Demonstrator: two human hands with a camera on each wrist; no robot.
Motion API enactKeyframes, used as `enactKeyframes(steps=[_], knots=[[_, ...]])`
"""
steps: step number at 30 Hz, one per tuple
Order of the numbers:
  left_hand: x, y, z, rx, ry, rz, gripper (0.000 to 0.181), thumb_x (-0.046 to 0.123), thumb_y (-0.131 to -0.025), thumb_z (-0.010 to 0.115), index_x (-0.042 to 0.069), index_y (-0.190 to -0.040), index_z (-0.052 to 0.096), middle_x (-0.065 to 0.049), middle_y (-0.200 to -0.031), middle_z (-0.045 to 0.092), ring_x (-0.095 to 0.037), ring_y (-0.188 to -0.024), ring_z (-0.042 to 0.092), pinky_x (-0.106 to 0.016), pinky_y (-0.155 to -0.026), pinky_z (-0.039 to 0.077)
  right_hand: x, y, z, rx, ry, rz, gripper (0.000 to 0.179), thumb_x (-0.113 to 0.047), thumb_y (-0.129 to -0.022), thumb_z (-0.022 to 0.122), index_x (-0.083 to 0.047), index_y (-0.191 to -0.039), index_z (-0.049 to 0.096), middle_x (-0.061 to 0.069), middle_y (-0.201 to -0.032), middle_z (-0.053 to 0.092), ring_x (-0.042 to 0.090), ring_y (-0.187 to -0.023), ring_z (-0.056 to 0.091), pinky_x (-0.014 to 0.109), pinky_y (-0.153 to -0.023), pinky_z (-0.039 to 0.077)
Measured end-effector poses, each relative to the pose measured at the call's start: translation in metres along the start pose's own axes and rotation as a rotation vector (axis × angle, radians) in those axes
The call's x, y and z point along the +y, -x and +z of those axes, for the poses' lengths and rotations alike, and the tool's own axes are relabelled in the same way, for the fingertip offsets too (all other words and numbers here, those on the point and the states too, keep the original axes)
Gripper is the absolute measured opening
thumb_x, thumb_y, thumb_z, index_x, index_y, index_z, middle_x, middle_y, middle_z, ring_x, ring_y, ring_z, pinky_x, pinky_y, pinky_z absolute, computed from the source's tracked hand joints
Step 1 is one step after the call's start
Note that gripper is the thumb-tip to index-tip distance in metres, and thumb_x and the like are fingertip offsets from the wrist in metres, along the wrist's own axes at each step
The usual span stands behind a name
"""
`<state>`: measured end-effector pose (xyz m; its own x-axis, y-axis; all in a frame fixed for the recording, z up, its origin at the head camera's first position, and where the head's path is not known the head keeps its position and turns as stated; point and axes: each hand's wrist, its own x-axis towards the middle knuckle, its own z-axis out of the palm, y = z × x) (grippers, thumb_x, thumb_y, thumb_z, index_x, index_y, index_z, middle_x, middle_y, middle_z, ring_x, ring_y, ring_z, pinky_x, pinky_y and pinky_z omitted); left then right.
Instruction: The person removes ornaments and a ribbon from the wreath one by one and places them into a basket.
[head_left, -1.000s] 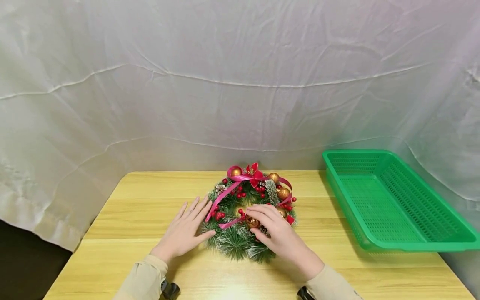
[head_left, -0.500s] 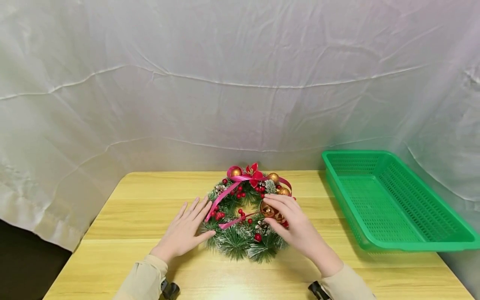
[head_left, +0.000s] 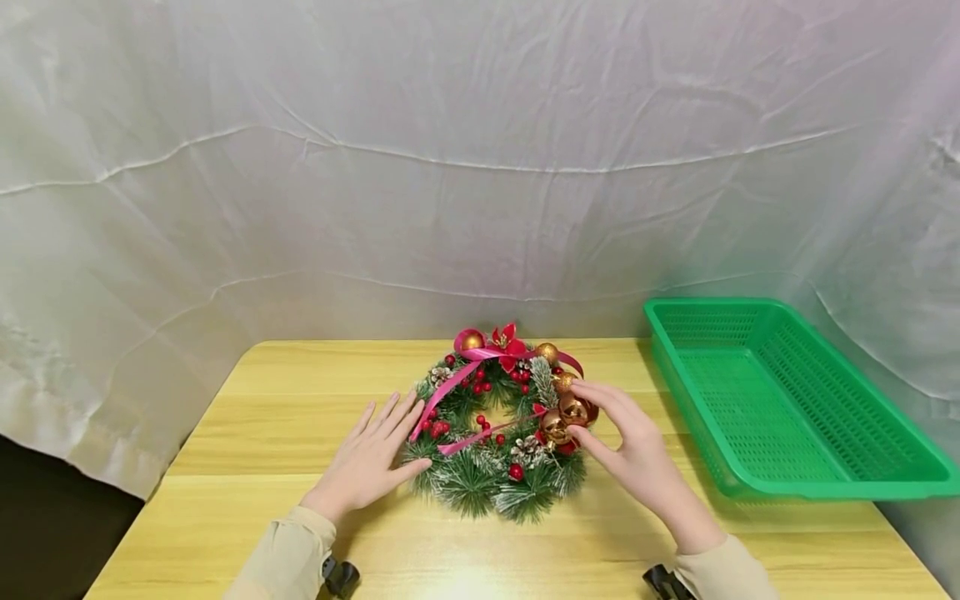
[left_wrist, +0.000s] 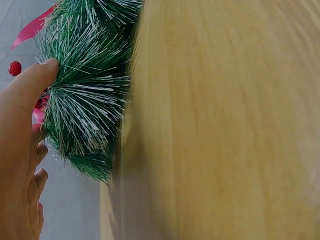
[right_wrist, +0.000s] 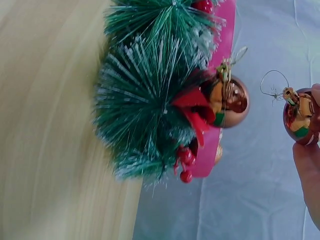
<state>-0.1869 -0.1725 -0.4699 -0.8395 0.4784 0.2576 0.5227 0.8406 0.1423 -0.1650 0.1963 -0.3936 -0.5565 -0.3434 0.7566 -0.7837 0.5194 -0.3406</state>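
A green Christmas wreath [head_left: 468,483] with frosted needles, red berries, pinecones and a pink ribbon [head_left: 446,390] lies on the table. Flat against its left side rests my left hand [head_left: 367,458], fingers spread, the thumb touching the needles in the left wrist view. My right hand [head_left: 641,458] pinches a shiny copper ball ornament [right_wrist: 298,116] between thumb and fingers at the wreath's right side. A thin wire loop sticks out from that ball's cap. Raised off the wreath, it hangs apart from a second copper ball [right_wrist: 234,101], which sits beside a red flower [right_wrist: 195,107].
A green plastic basket [head_left: 720,442] stands on the right of the wooden table [head_left: 247,417], and its front right corner reaches past the table's edge. Grey-white cloth [head_left: 480,208] hangs behind the table. Gold balls [head_left: 547,354] and a red poinsettia [head_left: 507,346] decorate the wreath's far side.
My right hand has carried the copper ball from the wreath's lower middle rightward to its right edge, uncovering the pinecone and a red berry. My left hand has stayed in place.
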Motion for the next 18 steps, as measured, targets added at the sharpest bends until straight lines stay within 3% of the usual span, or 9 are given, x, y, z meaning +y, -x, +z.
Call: enactKeyframes(steps=[7, 11, 18], knots=[[-0.001, -0.001, 0.001, 0.004, -0.002, 0.001, 0.084, 0.069, -0.091, 0.036, 0.016, -0.154, 0.018, -0.003, -0.160, 0.011, -0.020, -0.145, 0.004, -0.047, -0.116, 0.000, 0.003, 0.008, -0.015, -0.022, 0.029, 0.132, 0.058, -0.005, -0.071, 0.080, -0.006, -0.126, 0.060, 0.011, -0.127, 0.059, 0.019, -0.119, 0.052, 0.021, -0.105, 0.034], [-0.001, -0.002, 0.001, 0.007, -0.001, 0.004, 0.084, 0.068, -0.091, 0.037, 0.016, -0.154, 0.018, -0.004, -0.160, 0.011, -0.021, -0.145, 0.004, -0.047, -0.116, 0.000, 0.005, 0.012, -0.022, -0.009, 0.073, 0.156, 0.059, -0.003, -0.070, 0.082, -0.007, -0.125, 0.062, 0.010, -0.128, 0.059, 0.017, -0.119, 0.053, 0.016, -0.102, 0.036], [0.000, 0.000, 0.000, -0.001, 0.004, 0.001, 0.084, 0.067, -0.091, 0.040, 0.016, -0.154, 0.018, -0.004, -0.160, 0.012, -0.024, -0.145, 0.007, -0.048, -0.116, 0.001, 0.008, 0.018, -0.035, 0.003, 0.050, 0.196, 0.060, 0.005, -0.069, 0.081, -0.004, -0.125, 0.061, 0.011, -0.128, 0.058, 0.008, -0.116, 0.053, 0.015, -0.096, 0.042]])
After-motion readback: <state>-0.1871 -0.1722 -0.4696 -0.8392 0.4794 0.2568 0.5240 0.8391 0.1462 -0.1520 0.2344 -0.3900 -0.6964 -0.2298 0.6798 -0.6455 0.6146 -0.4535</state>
